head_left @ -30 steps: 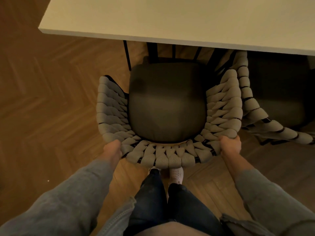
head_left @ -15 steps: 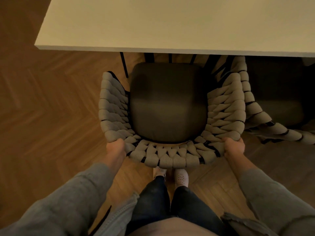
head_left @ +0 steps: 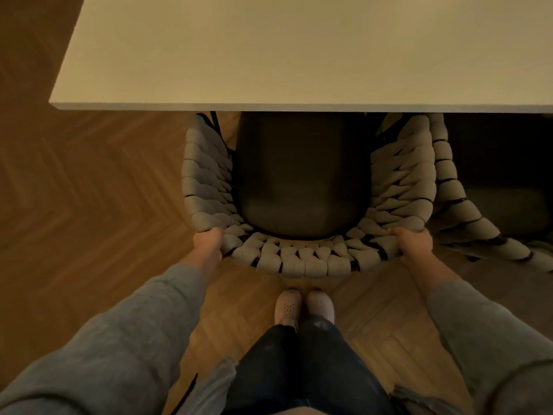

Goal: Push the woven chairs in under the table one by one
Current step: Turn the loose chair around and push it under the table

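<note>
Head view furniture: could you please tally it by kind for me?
Woven chairs: 2 (gripped chair; neighbouring chair on its right)
Tables: 1 (table)
Total: 3

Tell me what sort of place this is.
Probably a home dining area: a pale table, a woven chair partly under it, another woven chair beside, and herringbone wood floor.

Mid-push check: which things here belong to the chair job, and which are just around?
Job: woven chair, gripped by left hand and right hand; table; neighbouring chair.
Just around: wooden floor; pale shoes.
</note>
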### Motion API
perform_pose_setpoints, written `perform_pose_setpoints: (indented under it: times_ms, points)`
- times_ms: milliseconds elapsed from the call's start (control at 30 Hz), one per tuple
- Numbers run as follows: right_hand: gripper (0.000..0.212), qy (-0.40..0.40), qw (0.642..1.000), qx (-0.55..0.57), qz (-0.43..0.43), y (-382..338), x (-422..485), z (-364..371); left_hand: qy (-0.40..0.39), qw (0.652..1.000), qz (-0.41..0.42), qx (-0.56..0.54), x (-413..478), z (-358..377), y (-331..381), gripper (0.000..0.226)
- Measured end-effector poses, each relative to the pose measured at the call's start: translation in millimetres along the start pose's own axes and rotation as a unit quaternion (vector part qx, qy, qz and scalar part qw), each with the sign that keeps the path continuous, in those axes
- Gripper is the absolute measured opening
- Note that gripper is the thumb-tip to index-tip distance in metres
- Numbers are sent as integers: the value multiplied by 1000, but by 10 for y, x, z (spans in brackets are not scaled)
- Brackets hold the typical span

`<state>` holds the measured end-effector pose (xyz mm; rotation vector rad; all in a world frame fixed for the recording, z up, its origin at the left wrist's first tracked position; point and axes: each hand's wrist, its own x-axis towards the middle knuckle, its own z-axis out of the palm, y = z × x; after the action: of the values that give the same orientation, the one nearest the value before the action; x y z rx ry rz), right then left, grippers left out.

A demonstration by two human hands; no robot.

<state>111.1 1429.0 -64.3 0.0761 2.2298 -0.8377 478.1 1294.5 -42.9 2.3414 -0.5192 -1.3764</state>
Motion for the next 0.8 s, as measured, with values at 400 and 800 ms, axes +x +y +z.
perform_pose_setpoints:
  times_ms: [400,800]
  points:
    - [68,7,999,-30,26,-402,206,78,-21,999,-38,-7,78,194,264,45]
    - [90,-25,861,-366,-352,-440,-1127,1155,-51,990,130,36,118,-201,268,96]
